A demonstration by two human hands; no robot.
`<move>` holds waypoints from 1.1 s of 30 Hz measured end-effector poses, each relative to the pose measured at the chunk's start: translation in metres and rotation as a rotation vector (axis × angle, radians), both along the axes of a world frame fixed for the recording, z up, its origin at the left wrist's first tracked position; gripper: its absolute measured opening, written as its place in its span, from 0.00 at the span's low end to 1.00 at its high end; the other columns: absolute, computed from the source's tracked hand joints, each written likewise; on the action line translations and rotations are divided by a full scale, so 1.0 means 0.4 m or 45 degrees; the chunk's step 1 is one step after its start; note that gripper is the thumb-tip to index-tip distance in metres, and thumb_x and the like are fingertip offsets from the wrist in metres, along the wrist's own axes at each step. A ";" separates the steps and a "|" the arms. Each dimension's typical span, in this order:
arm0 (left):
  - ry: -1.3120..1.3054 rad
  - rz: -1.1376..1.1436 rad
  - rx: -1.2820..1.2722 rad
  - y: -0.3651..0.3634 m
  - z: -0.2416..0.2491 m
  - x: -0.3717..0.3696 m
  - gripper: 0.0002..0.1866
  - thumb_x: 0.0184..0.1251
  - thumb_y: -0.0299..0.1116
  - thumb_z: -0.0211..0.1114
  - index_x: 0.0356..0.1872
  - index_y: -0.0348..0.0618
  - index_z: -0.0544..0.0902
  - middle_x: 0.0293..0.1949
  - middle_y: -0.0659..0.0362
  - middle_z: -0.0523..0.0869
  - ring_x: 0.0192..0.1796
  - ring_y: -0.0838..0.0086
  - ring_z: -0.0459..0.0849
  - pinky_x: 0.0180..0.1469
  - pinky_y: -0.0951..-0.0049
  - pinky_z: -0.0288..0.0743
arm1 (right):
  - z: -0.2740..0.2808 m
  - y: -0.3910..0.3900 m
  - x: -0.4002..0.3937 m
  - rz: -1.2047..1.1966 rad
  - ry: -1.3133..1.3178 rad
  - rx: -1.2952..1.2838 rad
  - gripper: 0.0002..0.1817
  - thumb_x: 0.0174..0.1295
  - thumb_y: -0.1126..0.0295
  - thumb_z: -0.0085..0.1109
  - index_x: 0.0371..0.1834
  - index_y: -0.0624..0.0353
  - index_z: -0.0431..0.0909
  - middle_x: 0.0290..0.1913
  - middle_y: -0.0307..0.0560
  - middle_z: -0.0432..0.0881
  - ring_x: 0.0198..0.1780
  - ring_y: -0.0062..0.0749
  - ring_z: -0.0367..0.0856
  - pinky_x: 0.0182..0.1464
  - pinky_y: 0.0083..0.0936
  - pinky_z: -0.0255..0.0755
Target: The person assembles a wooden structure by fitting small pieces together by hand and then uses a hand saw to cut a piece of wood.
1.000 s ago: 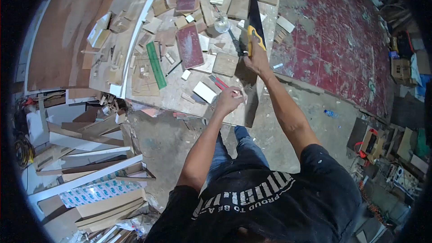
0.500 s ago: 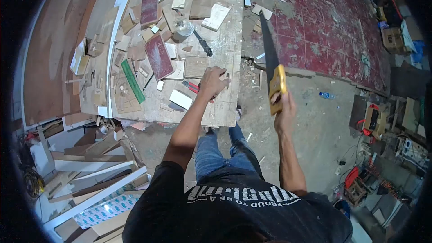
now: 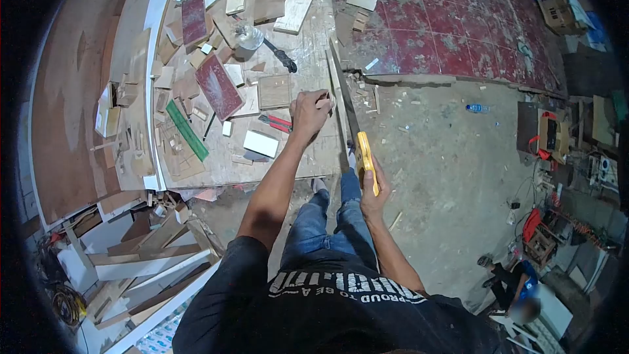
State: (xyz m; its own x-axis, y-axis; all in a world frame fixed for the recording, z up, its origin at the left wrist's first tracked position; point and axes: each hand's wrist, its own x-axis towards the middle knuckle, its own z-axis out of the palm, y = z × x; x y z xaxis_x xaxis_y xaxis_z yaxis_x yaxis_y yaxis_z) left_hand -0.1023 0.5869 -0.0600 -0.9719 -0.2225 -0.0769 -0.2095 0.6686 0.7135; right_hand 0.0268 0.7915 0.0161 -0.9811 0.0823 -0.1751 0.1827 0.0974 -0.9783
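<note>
My right hand grips the yellow handle of a handsaw. Its long blade runs along the right edge of the worktable, pointing away from me. Just left of the blade, my left hand rests on the tabletop with fingers curled and pinched together; whatever they hold is too small to make out. Beside that wrist lies a red and black utility knife. A white block is close by, and a flat square of wood lies beyond the knife.
Dark red boards, a green strip, a clear container and wood offcuts cover the table's left. Scrap boards are piled at lower left. Another person is at lower right. A bottle lies on the floor.
The handsaw has come left and down from beside the table to its right edge, near my left hand. My left fingers have drawn together. Another person has come into view at lower right.
</note>
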 end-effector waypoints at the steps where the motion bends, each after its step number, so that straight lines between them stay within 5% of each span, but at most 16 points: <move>1: 0.115 0.028 -0.164 0.008 0.026 0.002 0.18 0.58 0.38 0.69 0.49 0.43 0.86 0.41 0.49 0.88 0.48 0.53 0.83 0.56 0.59 0.72 | -0.009 -0.011 0.011 -0.010 0.005 0.005 0.24 0.72 0.64 0.52 0.65 0.71 0.72 0.63 0.60 0.77 0.67 0.41 0.73 0.69 0.32 0.62; 3: 0.243 0.047 -0.326 0.019 0.058 0.003 0.17 0.58 0.38 0.68 0.47 0.43 0.86 0.40 0.49 0.88 0.49 0.54 0.83 0.55 0.59 0.73 | -0.038 -0.035 0.033 -0.022 -0.065 -0.051 0.24 0.72 0.64 0.52 0.65 0.71 0.72 0.63 0.60 0.78 0.66 0.41 0.74 0.69 0.32 0.62; 7: -0.164 0.163 0.099 0.031 0.017 -0.006 0.11 0.58 0.34 0.66 0.39 0.40 0.87 0.36 0.46 0.88 0.42 0.53 0.87 0.48 0.59 0.80 | -0.076 -0.071 0.070 -0.099 -0.021 -0.008 0.24 0.72 0.64 0.52 0.65 0.71 0.73 0.61 0.60 0.79 0.63 0.41 0.77 0.67 0.32 0.65; 9: 0.105 0.248 0.188 0.042 -0.014 -0.006 0.08 0.57 0.30 0.65 0.31 0.37 0.89 0.23 0.49 0.87 0.27 0.59 0.87 0.35 0.65 0.80 | -0.077 -0.081 0.083 -0.105 0.011 0.016 0.24 0.72 0.64 0.52 0.64 0.71 0.73 0.60 0.61 0.80 0.63 0.41 0.77 0.66 0.32 0.66; 12: -0.128 0.320 0.350 0.035 -0.046 -0.025 0.08 0.55 0.30 0.65 0.31 0.40 0.90 0.30 0.45 0.88 0.35 0.55 0.89 0.46 0.63 0.82 | -0.073 -0.096 0.096 -0.105 0.094 0.082 0.24 0.72 0.63 0.52 0.64 0.71 0.73 0.60 0.60 0.80 0.62 0.41 0.78 0.64 0.31 0.68; 17: -0.114 0.326 0.239 0.035 -0.035 -0.040 0.09 0.52 0.27 0.64 0.31 0.40 0.90 0.31 0.44 0.88 0.35 0.54 0.89 0.45 0.63 0.82 | -0.085 -0.110 0.115 -0.090 0.139 0.129 0.24 0.72 0.63 0.52 0.65 0.67 0.73 0.58 0.59 0.81 0.57 0.37 0.81 0.60 0.29 0.71; 18: -0.170 0.362 0.283 0.037 -0.028 -0.044 0.09 0.52 0.27 0.63 0.30 0.41 0.90 0.31 0.44 0.88 0.37 0.53 0.89 0.46 0.62 0.82 | -0.085 -0.115 0.116 -0.118 0.209 0.169 0.24 0.72 0.63 0.53 0.65 0.69 0.73 0.47 0.47 0.84 0.41 0.22 0.77 0.46 0.20 0.71; 20: -0.231 0.398 0.327 0.039 -0.019 -0.044 0.08 0.52 0.28 0.63 0.30 0.41 0.90 0.32 0.43 0.88 0.38 0.52 0.89 0.47 0.61 0.82 | -0.088 -0.116 0.127 -0.104 0.175 0.150 0.24 0.72 0.63 0.53 0.65 0.69 0.73 0.44 0.45 0.83 0.39 0.21 0.76 0.44 0.19 0.71; 24: -0.234 0.328 -0.067 0.043 0.062 -0.039 0.13 0.51 0.28 0.63 0.38 0.46 0.90 0.39 0.46 0.89 0.45 0.51 0.87 0.53 0.60 0.79 | -0.112 -0.117 0.133 -0.133 0.200 0.153 0.24 0.73 0.63 0.53 0.65 0.69 0.73 0.38 0.41 0.82 0.35 0.19 0.74 0.40 0.18 0.70; 25: -0.194 0.267 -0.261 0.043 0.075 -0.037 0.16 0.51 0.29 0.63 0.42 0.47 0.89 0.42 0.47 0.89 0.48 0.52 0.86 0.55 0.60 0.78 | -0.113 -0.115 0.135 -0.134 0.199 0.152 0.24 0.73 0.63 0.53 0.65 0.69 0.73 0.38 0.41 0.82 0.35 0.19 0.74 0.40 0.18 0.70; 27: -0.215 0.214 -0.181 0.017 0.049 -0.046 0.18 0.51 0.31 0.63 0.46 0.50 0.88 0.44 0.50 0.89 0.50 0.53 0.86 0.56 0.60 0.77 | -0.112 -0.109 0.142 -0.054 0.054 0.072 0.25 0.72 0.64 0.51 0.67 0.69 0.71 0.62 0.62 0.78 0.62 0.40 0.78 0.63 0.29 0.68; 31: -0.324 0.152 0.174 -0.018 -0.013 -0.059 0.22 0.50 0.39 0.63 0.50 0.58 0.88 0.48 0.55 0.89 0.56 0.57 0.82 0.61 0.60 0.73 | -0.142 -0.113 0.142 -0.090 0.007 -0.023 0.25 0.72 0.64 0.51 0.67 0.70 0.71 0.62 0.62 0.78 0.63 0.41 0.77 0.64 0.30 0.67; 33: -0.325 0.134 0.150 -0.022 -0.035 -0.060 0.22 0.50 0.41 0.63 0.50 0.60 0.88 0.48 0.56 0.89 0.57 0.57 0.82 0.62 0.60 0.73 | -0.158 -0.112 0.128 -0.146 0.464 0.314 0.23 0.73 0.64 0.52 0.64 0.69 0.74 0.35 0.37 0.79 0.29 0.17 0.71 0.32 0.16 0.65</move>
State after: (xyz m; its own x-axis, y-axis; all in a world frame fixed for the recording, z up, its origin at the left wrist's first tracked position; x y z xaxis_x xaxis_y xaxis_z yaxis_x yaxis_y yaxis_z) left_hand -0.1262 0.5780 -0.0739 -0.8899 -0.2957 -0.3472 -0.4558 0.5496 0.7002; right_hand 0.0780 0.7466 -0.0472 -0.9570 0.1902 0.2189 -0.1463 0.3348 -0.9309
